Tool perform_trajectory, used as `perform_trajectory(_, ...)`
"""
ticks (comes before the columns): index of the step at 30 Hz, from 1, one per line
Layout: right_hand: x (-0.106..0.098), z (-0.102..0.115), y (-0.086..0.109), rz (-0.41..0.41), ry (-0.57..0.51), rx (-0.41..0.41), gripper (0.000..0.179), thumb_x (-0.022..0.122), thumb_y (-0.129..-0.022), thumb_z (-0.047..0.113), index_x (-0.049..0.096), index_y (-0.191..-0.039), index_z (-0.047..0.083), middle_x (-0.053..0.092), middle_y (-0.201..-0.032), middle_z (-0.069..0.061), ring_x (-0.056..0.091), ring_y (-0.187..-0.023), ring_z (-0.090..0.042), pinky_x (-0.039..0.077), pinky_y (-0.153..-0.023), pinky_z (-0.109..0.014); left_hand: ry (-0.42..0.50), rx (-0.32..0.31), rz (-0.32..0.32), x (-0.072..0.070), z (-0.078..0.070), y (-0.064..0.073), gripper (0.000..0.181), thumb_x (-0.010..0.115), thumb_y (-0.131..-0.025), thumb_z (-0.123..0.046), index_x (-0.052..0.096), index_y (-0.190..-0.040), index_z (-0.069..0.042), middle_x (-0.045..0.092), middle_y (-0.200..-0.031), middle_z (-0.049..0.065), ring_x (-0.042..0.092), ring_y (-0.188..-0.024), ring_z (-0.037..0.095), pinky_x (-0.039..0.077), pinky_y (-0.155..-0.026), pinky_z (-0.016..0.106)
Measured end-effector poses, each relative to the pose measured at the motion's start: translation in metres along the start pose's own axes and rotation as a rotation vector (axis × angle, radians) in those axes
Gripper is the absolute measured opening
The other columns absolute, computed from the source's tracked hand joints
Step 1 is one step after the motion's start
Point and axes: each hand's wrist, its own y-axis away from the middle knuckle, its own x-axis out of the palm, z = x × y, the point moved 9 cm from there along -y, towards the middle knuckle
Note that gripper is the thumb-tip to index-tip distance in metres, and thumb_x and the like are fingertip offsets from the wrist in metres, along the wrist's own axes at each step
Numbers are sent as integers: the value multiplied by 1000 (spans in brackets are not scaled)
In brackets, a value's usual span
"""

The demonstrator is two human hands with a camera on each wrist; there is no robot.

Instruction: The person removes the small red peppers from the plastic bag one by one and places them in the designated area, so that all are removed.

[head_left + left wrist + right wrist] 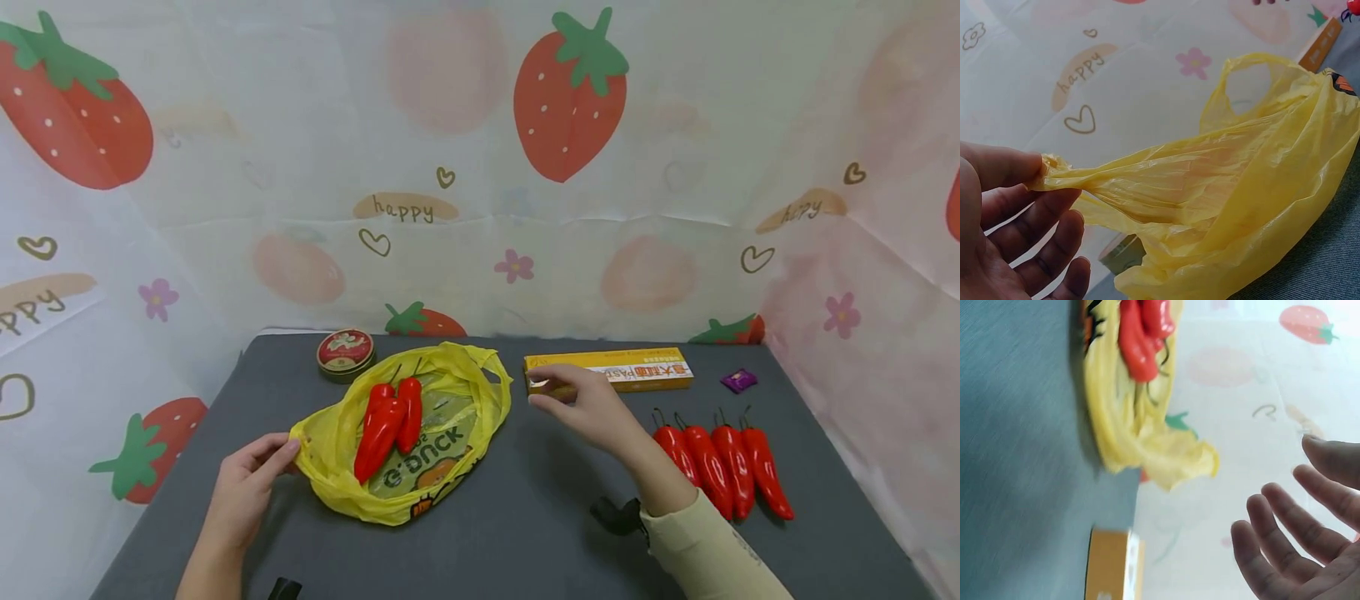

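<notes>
My left hand point(243, 492) pinches the left edge of a yellow plastic bag point(330, 496) between thumb and fingers; the left wrist view shows the gathered plastic point(1147, 187) stretched out from the fingertips. Inside the opened bag lie several red chili peppers point(380, 437) with dark stems. To the right of the bag, my right hand point(588, 408) is held over the table, thumb and fingers apart with nothing between them. It overlaps the left end of a yellow box point(652, 367) in the head view. Its spread fingers point(1285, 550) also show in the right wrist view.
More red chili peppers point(731, 467) lie in a row on the right of the dark table point(510, 542), partly behind my right forearm. A round red tin point(346, 354) stands at the back left. A small purple packet point(739, 381) lies at the back right. Strawberry-print cloth point(487, 250) hangs behind.
</notes>
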Motion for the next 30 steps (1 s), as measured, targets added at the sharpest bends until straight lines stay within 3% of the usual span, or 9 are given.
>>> perform_trajectory(9, 39, 22, -38, 106, -50, -7, 39, 71, -96, 24, 65, -133, 14, 69, -127, -7, 69, -106, -21, 58, -85, -37, -13, -12, 9, 2, -3, -4, 42, 59, -103, -31, 66, -119, 8, 68, -88, -10, 64, -80, 11, 57, -76, 25)
perform_trajectory(19, 99, 32, -77, 251, -135, 16, 41, 67, -98, 29, 62, -138, 18, 69, -126, -8, 67, -112, -27, 58, -84, -34, -16, -38, 0, 1, 3, -3, 40, 58, -104, -29, 65, -120, 8, 67, -88, -13, 64, -80, 9, 57, -76, 24)
perform_trajectory(27, 141, 38, -100, 356, -209, 32, 53, 78, -90, 20, 59, -140, 17, 64, -131, -15, 69, -107, -26, 58, -83, -33, -20, -37, -3, 0, 3, -2, 40, 58, -104, -29, 65, -120, 7, 67, -88, -12, 64, -81, 10, 57, -75, 25)
perform_trajectory(30, 156, 35, -108, 401, -215, 35, 57, 80, -88, 14, 59, -140, 17, 62, -136, -15, 65, -113, -30, 58, -84, -35, -24, -31, -5, 0, 2, -2, 40, 58, -104, -30, 65, -119, 7, 67, -89, -12, 64, -81, 10, 57, -76, 25)
